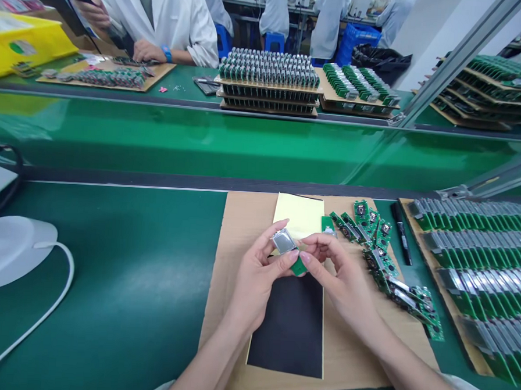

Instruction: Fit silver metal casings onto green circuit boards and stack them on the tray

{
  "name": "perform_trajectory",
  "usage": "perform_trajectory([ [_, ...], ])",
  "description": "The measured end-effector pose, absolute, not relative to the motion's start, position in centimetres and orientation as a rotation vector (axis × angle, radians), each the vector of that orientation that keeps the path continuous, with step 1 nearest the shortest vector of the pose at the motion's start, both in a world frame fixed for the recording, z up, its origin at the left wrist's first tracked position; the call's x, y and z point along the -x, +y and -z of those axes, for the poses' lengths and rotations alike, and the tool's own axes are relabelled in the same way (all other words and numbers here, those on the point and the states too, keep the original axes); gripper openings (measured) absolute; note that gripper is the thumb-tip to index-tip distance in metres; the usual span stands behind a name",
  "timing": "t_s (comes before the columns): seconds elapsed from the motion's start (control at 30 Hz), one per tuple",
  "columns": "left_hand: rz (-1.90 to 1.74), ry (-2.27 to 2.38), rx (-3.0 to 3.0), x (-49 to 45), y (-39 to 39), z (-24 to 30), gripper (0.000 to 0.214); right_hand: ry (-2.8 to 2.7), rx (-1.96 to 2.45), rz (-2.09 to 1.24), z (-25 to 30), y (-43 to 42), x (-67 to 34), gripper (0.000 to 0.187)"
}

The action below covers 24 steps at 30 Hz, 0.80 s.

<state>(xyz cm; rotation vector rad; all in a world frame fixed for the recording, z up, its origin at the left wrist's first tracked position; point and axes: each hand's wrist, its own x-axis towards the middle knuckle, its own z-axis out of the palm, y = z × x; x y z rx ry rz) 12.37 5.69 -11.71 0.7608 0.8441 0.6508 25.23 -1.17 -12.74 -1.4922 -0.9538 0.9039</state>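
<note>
My left hand (258,273) pinches a small green circuit board with a silver display module (285,243) on it, thumb and fingers closed around its edges. My right hand (341,275) is closed too, its fingertips meeting the same board from the right, near the green end (299,267). Both hands hover over a black sheet (288,330) and a pale yellow sheet (301,216) lying on a brown cardboard mat (236,240).
A loose row of green boards (383,259) and a black marker (402,232) lie right of my hands. Boards stand in rows on a tray (479,270) at far right. A white fan base (8,251) with its cable sits left. Beyond the green conveyor (202,145), people in white coats work beside stacked trays (269,82).
</note>
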Motion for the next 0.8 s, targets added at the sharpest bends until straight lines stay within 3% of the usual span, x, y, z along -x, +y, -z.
perform_trajectory([
  [0.43,-0.43,0.614,-0.842,-11.3,6.7,11.1,0.064,-0.741,1.385,-1.318,12.0,-0.7,-26.8,0.026],
  [0.8,-0.483,0.719,-0.84,-11.9,6.2,11.9,0.054,-0.76,1.451,-1.304,12.6,-0.6,-26.9,0.029],
])
